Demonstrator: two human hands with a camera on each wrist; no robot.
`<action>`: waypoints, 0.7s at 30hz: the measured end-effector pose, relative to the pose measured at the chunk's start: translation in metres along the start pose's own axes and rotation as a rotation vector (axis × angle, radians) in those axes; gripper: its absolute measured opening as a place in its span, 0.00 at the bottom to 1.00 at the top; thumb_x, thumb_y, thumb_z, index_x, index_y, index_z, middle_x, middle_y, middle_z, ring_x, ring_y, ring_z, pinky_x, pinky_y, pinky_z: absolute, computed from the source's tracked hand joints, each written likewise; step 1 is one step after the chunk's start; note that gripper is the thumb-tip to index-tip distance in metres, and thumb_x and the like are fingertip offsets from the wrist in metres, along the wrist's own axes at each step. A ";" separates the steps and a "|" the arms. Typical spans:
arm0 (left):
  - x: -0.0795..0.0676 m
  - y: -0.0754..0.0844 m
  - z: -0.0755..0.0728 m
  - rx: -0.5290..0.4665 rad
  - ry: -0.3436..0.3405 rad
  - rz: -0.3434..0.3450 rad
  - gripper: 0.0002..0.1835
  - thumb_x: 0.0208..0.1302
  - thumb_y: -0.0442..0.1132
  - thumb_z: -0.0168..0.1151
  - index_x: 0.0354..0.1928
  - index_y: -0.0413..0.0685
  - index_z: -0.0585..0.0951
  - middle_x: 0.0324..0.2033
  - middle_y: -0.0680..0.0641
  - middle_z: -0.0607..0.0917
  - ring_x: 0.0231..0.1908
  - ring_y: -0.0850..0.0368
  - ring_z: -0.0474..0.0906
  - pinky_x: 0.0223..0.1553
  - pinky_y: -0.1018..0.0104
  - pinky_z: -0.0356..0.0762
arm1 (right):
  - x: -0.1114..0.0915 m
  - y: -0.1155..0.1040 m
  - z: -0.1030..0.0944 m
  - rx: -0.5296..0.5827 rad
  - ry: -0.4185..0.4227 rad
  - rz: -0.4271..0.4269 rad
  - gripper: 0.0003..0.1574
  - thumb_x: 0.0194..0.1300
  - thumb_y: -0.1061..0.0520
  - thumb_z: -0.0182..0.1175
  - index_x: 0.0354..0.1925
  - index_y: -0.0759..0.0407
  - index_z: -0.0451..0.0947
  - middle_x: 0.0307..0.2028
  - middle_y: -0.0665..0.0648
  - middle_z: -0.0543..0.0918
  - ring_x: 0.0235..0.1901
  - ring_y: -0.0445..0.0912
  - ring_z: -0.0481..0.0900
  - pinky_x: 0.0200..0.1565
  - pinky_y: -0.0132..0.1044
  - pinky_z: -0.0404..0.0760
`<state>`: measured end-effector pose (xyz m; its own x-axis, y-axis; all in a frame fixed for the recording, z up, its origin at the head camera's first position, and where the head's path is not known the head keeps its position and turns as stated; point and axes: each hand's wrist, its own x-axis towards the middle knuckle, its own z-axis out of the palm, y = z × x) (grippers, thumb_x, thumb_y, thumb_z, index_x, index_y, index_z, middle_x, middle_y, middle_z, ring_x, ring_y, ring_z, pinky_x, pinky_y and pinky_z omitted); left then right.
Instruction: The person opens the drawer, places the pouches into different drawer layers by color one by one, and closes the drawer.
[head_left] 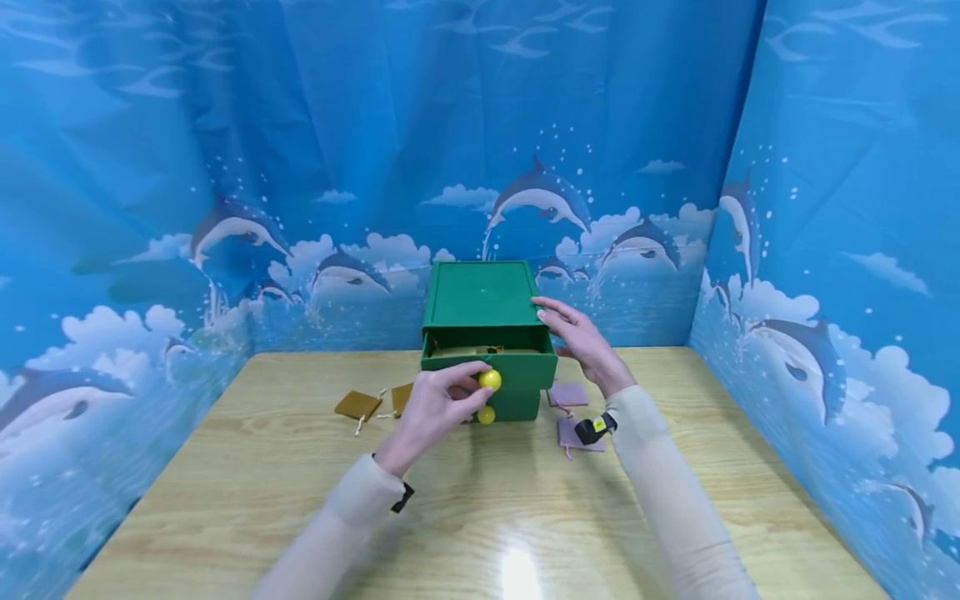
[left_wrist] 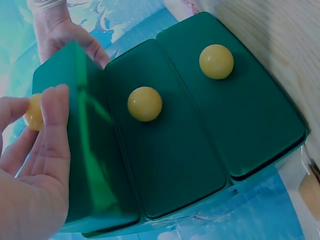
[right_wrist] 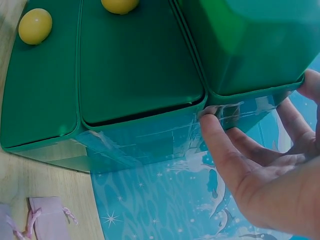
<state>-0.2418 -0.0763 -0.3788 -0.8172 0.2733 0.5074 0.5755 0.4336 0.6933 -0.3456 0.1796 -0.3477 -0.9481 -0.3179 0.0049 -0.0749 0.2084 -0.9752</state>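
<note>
Evidently we are working the top drawer, partly out of the green three-drawer cabinet on the worktop. Our left grip pinches that drawer's yellow knob; our right grip, loosely spread, touches the cabinet's side. Further sliding likely calls for bracing.

Two brown pouches out left on the wood-grain counter, two lilac pouches over right, printed dolphins leaping across the blue curtain behind!
</note>
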 end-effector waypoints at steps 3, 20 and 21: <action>0.001 -0.003 0.004 -0.015 0.029 0.011 0.15 0.62 0.38 0.68 0.52 0.52 0.84 0.33 0.50 0.89 0.27 0.67 0.83 0.30 0.73 0.82 | 0.000 0.001 -0.001 -0.001 0.006 0.003 0.34 0.70 0.32 0.52 0.71 0.32 0.63 0.76 0.49 0.53 0.75 0.58 0.52 0.67 0.64 0.61; 0.011 -0.016 0.013 -0.144 0.100 -0.073 0.15 0.63 0.40 0.67 0.52 0.60 0.84 0.32 0.52 0.88 0.28 0.63 0.85 0.29 0.68 0.83 | 0.001 0.002 -0.001 0.007 -0.002 -0.001 0.34 0.71 0.33 0.51 0.71 0.34 0.62 0.77 0.50 0.52 0.75 0.59 0.50 0.67 0.64 0.60; 0.011 -0.017 0.014 -0.145 0.107 -0.076 0.15 0.63 0.41 0.67 0.52 0.61 0.84 0.32 0.52 0.88 0.29 0.63 0.85 0.29 0.68 0.83 | 0.001 0.002 -0.001 0.006 -0.002 -0.001 0.34 0.71 0.33 0.51 0.72 0.35 0.62 0.77 0.50 0.52 0.75 0.59 0.50 0.67 0.64 0.60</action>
<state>-0.2611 -0.0689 -0.3917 -0.8548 0.1488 0.4971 0.5173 0.3192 0.7940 -0.3472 0.1803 -0.3493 -0.9473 -0.3202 0.0057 -0.0742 0.2020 -0.9766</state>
